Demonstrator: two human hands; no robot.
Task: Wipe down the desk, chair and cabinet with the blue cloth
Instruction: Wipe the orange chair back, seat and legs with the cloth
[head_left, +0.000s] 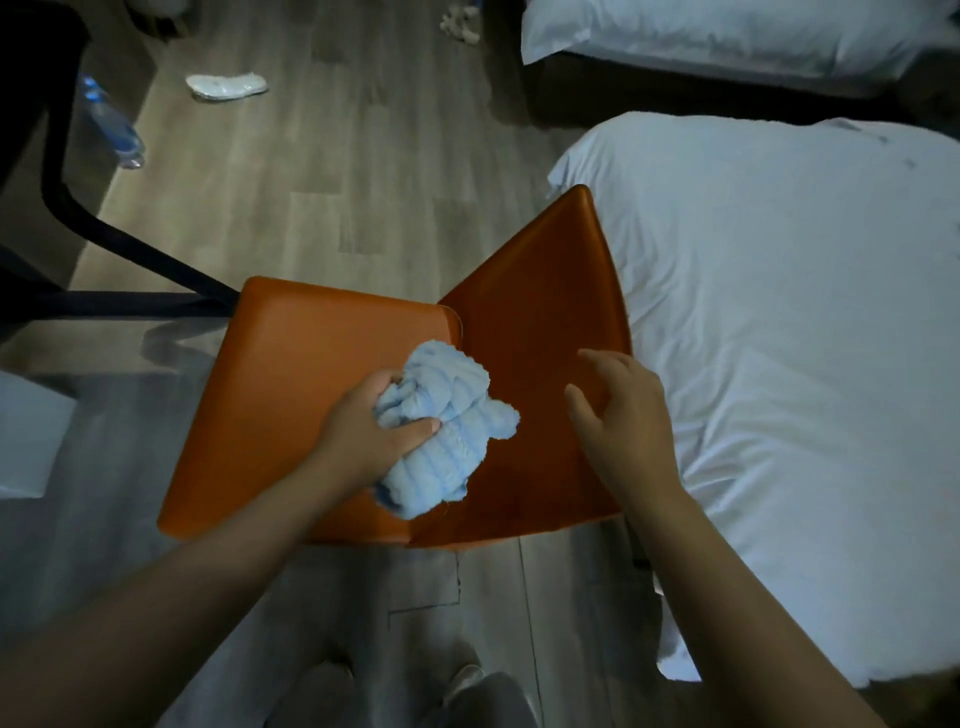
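Blue cloth gripped by left hand on orange chair, right hand relaxed, white bed beside, wood floor

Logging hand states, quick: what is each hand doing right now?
Left hand: grips the blue cloth on the chair.
Right hand: open, holding nothing.
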